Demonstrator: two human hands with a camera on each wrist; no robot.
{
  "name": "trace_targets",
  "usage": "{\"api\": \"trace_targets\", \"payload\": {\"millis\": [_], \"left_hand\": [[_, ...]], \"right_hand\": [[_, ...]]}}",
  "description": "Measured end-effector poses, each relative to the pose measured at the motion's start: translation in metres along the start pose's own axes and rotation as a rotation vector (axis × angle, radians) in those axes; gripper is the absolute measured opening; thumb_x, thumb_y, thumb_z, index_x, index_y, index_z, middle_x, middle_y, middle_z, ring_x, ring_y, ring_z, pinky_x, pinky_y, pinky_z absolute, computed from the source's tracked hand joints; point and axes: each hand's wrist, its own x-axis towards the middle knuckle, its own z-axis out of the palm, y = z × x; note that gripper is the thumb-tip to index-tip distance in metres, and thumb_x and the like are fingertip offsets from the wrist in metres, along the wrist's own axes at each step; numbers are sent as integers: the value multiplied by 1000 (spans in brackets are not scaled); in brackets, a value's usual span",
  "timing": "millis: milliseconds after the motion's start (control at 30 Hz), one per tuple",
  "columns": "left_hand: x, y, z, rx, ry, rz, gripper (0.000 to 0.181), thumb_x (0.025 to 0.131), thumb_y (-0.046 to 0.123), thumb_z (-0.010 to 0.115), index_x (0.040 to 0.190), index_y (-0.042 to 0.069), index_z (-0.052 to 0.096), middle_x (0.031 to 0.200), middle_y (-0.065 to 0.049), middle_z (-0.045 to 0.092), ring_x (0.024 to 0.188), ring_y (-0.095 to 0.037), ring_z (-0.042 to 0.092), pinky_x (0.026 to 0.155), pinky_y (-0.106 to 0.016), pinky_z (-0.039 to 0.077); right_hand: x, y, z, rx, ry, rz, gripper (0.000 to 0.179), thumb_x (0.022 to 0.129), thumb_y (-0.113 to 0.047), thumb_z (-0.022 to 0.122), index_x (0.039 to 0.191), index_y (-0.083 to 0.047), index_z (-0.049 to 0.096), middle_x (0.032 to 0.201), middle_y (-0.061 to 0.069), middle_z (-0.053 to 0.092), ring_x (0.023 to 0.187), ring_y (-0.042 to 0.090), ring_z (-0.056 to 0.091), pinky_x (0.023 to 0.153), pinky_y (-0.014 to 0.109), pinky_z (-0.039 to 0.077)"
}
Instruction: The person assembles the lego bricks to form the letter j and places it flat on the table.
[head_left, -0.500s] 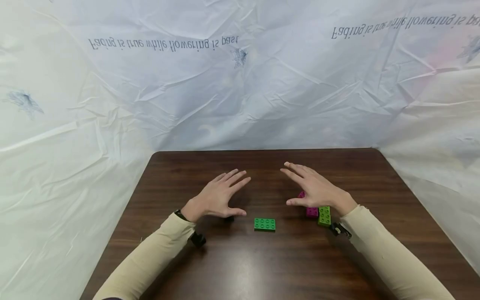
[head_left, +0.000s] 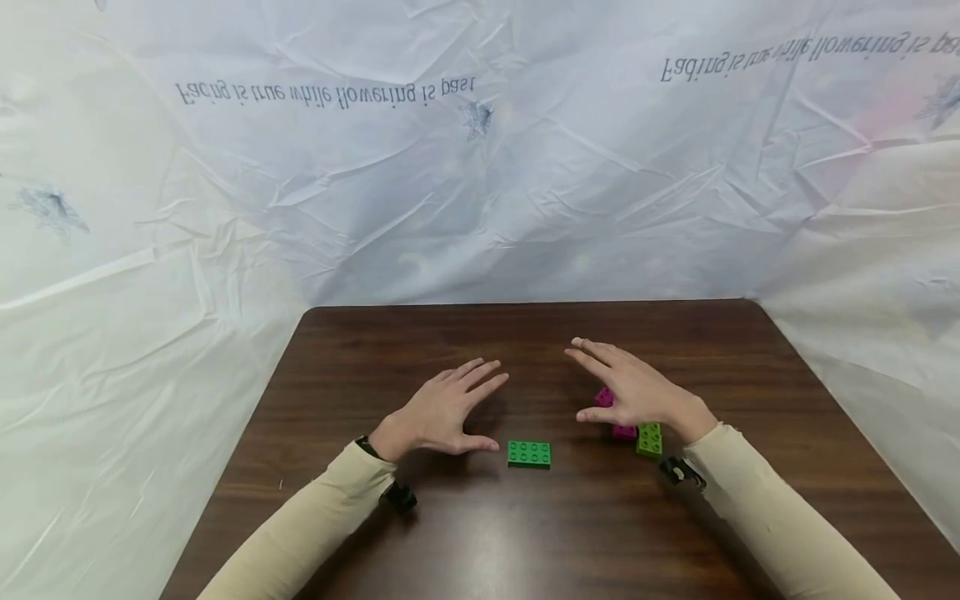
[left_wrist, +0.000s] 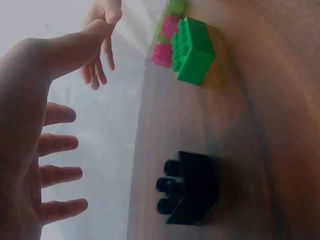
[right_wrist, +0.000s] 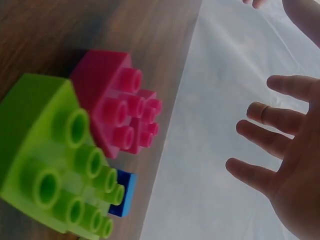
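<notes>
My left hand (head_left: 446,410) hovers over the table with its fingers spread, and it holds nothing. Just right of its thumb lies a bright green building brick (head_left: 528,454), studs up. A black brick (left_wrist: 192,187) shows in the left wrist view; in the head view the left hand hides it. My right hand (head_left: 637,387) is also held above the table, fingers extended and thumb apart, gripping nothing. Partly beneath it are two magenta bricks (head_left: 604,397) and a lime green brick (head_left: 649,440). Behind these, a blue brick (right_wrist: 129,192) is partly visible in the right wrist view.
The dark brown wooden table (head_left: 480,533) has rounded far corners. A pale, wrinkled plastic sheet (head_left: 405,200) with printed writing hangs behind it and along both sides. Each wrist wears a small black camera (head_left: 401,498).
Both hands have come slightly nearer the person and lower in the head view, still spread. A dark bit that showed under the left thumb is now covered. The bricks lie as before.
</notes>
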Motion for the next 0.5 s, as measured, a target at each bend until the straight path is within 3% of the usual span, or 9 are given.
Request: {"api": "trace_targets", "payload": {"millis": [500], "left_hand": [[-7, 15, 11, -50, -46, 40, 97, 81, 79, 49, 156, 24, 22, 159, -3, 29, 145, -27, 29, 108, -50, 36]], "right_hand": [[-6, 2, 8, -7, -16, 19, 93, 84, -67, 60, 155, -17, 28, 156, 16, 31, 139, 38, 35, 104, 59, 36]]}}
